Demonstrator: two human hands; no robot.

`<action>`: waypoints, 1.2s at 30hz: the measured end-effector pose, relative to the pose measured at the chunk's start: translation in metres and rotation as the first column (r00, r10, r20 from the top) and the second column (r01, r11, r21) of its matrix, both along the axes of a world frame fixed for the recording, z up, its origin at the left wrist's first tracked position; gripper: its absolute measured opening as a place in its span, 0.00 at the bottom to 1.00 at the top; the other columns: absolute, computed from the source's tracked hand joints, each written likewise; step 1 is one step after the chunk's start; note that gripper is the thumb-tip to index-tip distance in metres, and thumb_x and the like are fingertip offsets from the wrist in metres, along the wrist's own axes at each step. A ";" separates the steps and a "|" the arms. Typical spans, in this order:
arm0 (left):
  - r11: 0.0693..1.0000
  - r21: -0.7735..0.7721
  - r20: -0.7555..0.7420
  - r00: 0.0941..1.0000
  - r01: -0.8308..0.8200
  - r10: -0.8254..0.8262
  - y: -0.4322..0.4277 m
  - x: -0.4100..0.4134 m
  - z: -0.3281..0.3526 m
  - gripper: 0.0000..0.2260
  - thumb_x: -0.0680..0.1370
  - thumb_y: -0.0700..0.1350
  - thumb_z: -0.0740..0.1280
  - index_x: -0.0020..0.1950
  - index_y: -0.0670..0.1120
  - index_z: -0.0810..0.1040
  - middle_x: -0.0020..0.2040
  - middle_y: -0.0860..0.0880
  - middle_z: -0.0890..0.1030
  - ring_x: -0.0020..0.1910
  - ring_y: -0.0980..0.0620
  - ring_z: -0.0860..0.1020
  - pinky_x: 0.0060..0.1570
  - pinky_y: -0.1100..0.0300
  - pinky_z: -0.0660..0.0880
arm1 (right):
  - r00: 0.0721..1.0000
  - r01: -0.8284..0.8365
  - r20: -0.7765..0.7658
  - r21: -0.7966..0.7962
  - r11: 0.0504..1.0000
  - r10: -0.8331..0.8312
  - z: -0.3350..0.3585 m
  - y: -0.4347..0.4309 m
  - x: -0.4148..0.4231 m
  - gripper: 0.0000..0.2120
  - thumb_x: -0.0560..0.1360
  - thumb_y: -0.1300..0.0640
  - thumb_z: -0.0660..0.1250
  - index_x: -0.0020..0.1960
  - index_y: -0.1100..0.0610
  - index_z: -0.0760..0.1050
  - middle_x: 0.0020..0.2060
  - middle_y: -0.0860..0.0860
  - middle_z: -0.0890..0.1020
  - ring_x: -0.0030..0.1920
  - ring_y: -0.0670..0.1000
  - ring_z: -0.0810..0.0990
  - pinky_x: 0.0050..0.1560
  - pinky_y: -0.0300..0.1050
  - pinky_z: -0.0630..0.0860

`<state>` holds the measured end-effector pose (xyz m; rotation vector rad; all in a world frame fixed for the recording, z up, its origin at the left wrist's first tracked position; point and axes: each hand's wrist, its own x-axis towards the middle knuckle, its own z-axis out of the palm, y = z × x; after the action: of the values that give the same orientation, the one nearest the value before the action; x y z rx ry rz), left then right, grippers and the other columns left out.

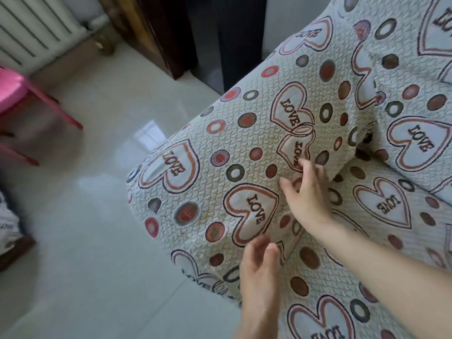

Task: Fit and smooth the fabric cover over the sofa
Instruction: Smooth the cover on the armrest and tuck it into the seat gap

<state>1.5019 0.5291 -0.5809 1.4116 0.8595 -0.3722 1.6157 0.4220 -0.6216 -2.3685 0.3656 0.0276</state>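
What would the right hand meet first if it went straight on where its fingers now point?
Probably the raised fold in the fabric cover, just beyond the right hand, where two LOVE hearts overlap. Depth is unclear, and the hand is blurred.

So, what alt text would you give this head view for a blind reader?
A person's left hand and right hand, fingers open, reach over a quilted fabric cover printed with LOVE hearts and circles, draped over a sofa arm. Beside it: glossy tiled floor, pink seat, white radiator.
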 end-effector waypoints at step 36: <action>0.926 0.376 -0.158 0.982 -0.037 0.103 0.070 -0.103 -0.120 0.03 0.71 0.41 0.68 0.38 0.43 0.76 0.33 0.48 0.79 0.33 0.48 0.75 0.35 0.57 0.74 | 0.958 -0.068 -0.280 -0.016 0.998 0.061 -0.050 0.065 -0.204 0.09 0.72 0.60 0.70 0.51 0.56 0.73 0.48 0.49 0.77 0.50 0.52 0.77 0.47 0.47 0.74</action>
<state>1.3993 0.5989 -0.7005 1.7099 1.1681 -0.2904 1.4121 0.4870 -0.6712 -2.4050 0.4246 0.3946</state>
